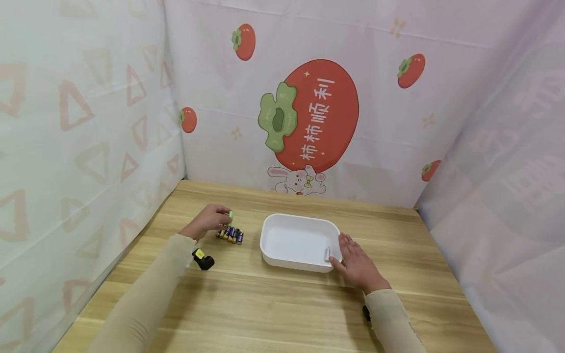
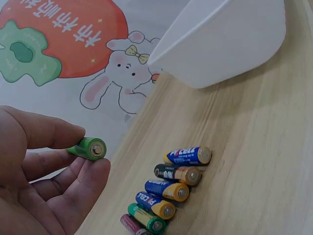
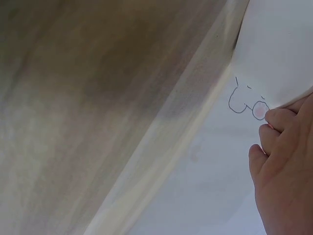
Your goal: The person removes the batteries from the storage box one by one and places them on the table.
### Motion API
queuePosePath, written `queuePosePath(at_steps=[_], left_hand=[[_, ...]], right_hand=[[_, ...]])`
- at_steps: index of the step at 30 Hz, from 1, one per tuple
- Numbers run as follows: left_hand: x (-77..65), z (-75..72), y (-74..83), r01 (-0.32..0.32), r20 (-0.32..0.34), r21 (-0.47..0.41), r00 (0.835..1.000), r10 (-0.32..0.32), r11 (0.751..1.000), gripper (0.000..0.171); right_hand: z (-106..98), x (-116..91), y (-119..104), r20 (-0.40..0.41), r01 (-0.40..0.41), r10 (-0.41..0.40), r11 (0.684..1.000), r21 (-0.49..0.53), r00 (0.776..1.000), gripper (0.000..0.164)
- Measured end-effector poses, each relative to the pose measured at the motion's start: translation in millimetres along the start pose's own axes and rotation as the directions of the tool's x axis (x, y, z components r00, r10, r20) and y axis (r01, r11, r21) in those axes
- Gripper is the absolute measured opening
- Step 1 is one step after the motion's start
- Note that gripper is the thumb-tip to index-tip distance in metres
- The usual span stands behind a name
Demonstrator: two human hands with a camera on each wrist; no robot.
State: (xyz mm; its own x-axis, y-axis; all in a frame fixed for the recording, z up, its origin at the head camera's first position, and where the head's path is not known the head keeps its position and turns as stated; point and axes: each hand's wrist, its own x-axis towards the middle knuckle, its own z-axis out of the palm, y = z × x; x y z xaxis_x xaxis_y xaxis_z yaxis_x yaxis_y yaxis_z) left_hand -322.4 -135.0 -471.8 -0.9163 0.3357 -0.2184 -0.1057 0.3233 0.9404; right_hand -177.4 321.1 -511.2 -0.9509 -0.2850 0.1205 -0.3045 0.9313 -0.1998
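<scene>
My left hand (image 1: 211,218) pinches a green battery (image 2: 91,148) between thumb and fingers, raised over the table. Below it, a row of several AA-size batteries (image 1: 230,235) lies side by side; the left wrist view shows blue-and-yellow, black-and-copper, green and dark red wrappers. To the right stands a white plastic basin (image 1: 295,264). Inside it, near the right wall, is a pale silvery battery (image 1: 327,254). My right hand (image 1: 358,264) rests against the basin's right side, its fingers along the wall and the thumb at the near corner. In the right wrist view, that hand (image 3: 288,156) shows only partly.
The wood-grain table (image 1: 273,309) ends at a printed fabric backdrop (image 1: 212,73) behind, with cloth walls on the left and right. A black wrist device with a yellow label (image 1: 203,260) sits by the left cuff.
</scene>
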Motion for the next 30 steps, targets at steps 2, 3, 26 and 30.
queuePosePath(at_steps=[2,3,26,30], left_hand=[[-0.7,-4.2,-3.7,0.003,-0.002,-0.01,1.0,-0.004,1.0,0.047],[-0.7,-6.5,-6.4,-0.001,-0.001,-0.006,1.0,0.001,1.0,0.046],[2.3,-28.6,-45.7,0.086,-0.055,-0.008,0.995,-0.086,0.996,0.049],[2.5,-26.8,-48.4,0.112,-0.082,0.003,0.99,-0.112,0.994,0.046]], right_hand=[[0,0,0,-0.004,0.001,-0.001,1.0,-0.001,1.0,0.083],[0,0,0,-0.003,0.001,-0.001,1.0,-0.002,1.0,0.083],[1,-1,-1,-0.005,0.003,-0.003,1.0,-0.003,1.0,0.082],[1,-1,0,-0.009,0.006,-0.006,1.0,0.003,1.0,0.082]])
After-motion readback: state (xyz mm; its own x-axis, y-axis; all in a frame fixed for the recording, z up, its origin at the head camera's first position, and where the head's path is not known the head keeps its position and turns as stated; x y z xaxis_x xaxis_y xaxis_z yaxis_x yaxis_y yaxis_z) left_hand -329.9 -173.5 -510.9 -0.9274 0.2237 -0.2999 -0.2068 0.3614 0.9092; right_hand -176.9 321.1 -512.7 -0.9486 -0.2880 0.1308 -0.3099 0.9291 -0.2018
